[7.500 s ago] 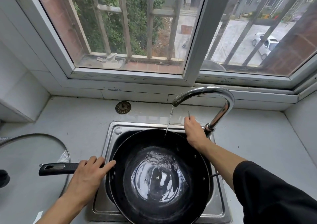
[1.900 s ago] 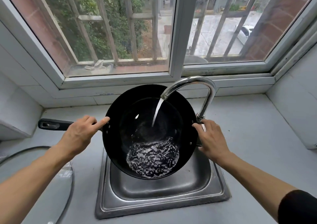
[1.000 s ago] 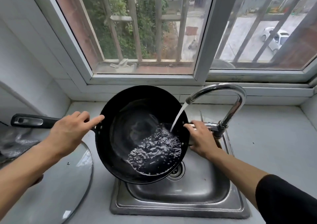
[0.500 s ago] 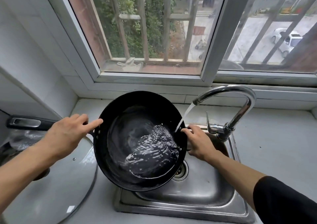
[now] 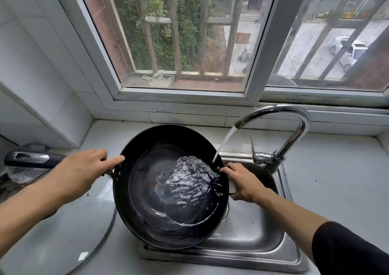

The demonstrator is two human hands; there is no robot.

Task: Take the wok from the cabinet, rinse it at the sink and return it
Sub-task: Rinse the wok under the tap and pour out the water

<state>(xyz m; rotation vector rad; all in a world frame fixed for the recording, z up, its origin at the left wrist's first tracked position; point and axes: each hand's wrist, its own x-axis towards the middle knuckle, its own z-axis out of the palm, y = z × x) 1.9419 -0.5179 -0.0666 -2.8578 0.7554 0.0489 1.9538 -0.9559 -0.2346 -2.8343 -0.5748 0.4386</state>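
Both hands are gripping the wok (image 5: 168,190): left hand (image 5: 82,173) on the handle, right hand (image 5: 242,182) on the rim. Water is pooling; overtilting risks flooding the table (image 5: 336,180).

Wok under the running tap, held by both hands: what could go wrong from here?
1. The wok is tilted with water pooled inside; more tilt toward the near rim may spill it past the sink onto the counter.
2. The right hand grips only the small side handle by the wet rim; it might slip.
3. The wok overhangs the glass lid; lowering it could knock the lid.
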